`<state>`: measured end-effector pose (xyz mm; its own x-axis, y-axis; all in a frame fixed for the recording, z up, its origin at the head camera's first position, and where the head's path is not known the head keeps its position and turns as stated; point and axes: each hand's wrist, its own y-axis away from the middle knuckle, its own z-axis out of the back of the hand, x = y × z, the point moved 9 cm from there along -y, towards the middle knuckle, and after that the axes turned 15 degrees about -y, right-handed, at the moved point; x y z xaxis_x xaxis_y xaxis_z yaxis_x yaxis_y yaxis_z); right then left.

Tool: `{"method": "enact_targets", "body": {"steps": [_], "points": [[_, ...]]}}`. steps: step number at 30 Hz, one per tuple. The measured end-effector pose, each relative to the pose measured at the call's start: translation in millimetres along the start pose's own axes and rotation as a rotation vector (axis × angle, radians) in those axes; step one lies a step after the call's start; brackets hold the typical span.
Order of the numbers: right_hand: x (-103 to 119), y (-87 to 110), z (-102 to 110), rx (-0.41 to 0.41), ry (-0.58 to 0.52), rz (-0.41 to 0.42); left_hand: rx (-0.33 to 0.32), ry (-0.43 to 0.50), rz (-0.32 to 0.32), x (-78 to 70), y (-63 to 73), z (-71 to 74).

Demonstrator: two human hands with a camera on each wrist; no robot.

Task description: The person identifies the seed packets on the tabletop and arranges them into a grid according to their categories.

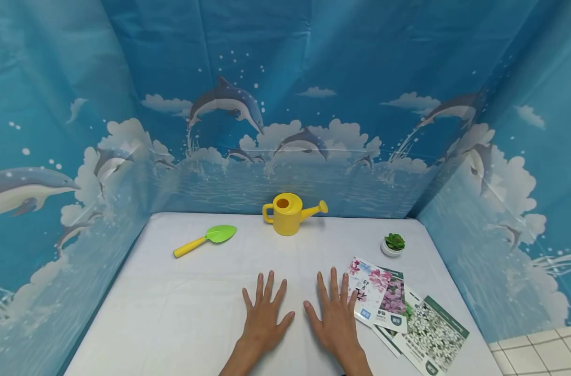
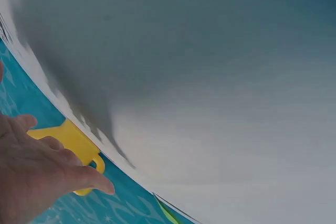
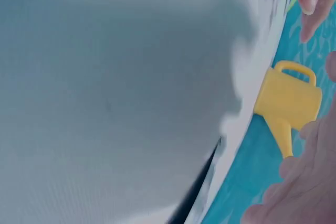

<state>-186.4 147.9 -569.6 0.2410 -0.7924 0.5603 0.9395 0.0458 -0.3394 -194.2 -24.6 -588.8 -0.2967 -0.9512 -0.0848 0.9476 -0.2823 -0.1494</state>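
Note:
Both hands are over the near middle of the white table, fingers straight and spread, holding nothing. The left hand (image 1: 263, 318) has only bare cloth around it. The right hand (image 1: 334, 321) is beside the seed packets (image 1: 372, 290), and its little finger overlaps the edge of the pink-flowered one. Beyond the hands, a yellow watering can (image 1: 287, 216) stands upright at the back, spout to the right. In the right wrist view the watering can (image 3: 289, 98) shows past the fingers. A toy trowel (image 1: 205, 240) with a green blade and yellow handle lies at the back left.
A small succulent in a white pot (image 1: 392, 245) stands at the back right, behind the packets. Another packet with white flowers (image 1: 433, 334) lies fanned out nearer the right edge. Blue dolphin-print curtains (image 1: 285, 104) enclose the table (image 1: 172, 308) at the back and sides.

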Motion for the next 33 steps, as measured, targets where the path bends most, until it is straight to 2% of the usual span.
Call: {"method": "enact_targets", "body": {"steps": [4,10,13,19,22,27,33], "points": [[-7,-1.0,9,-0.006,0.012,-0.021,0.038,-0.026,-0.055,-15.9,-6.6,-4.9],[-26,-0.4,18,0.042,0.008,-0.115,0.1,-0.058,-0.16,-44.6,-13.0,-8.3],[-37,0.4,29,0.037,0.0,-0.14,0.118,-0.076,-0.201,-59.1,-17.7,-11.4],[-56,1.1,53,-0.008,0.023,-0.15,0.109,-0.102,-0.268,-83.0,-29.8,-19.5],[-68,3.7,58,-0.012,0.039,-0.173,0.128,-0.105,-0.296,-93.4,-33.6,-22.8],[-90,10.4,60,0.017,0.043,-0.256,0.163,-0.117,-0.329,-107.9,-36.0,-29.6],[-111,15.4,68,0.016,0.065,-0.316,0.144,-0.145,-0.352,-121.8,-42.5,-30.4]]}}
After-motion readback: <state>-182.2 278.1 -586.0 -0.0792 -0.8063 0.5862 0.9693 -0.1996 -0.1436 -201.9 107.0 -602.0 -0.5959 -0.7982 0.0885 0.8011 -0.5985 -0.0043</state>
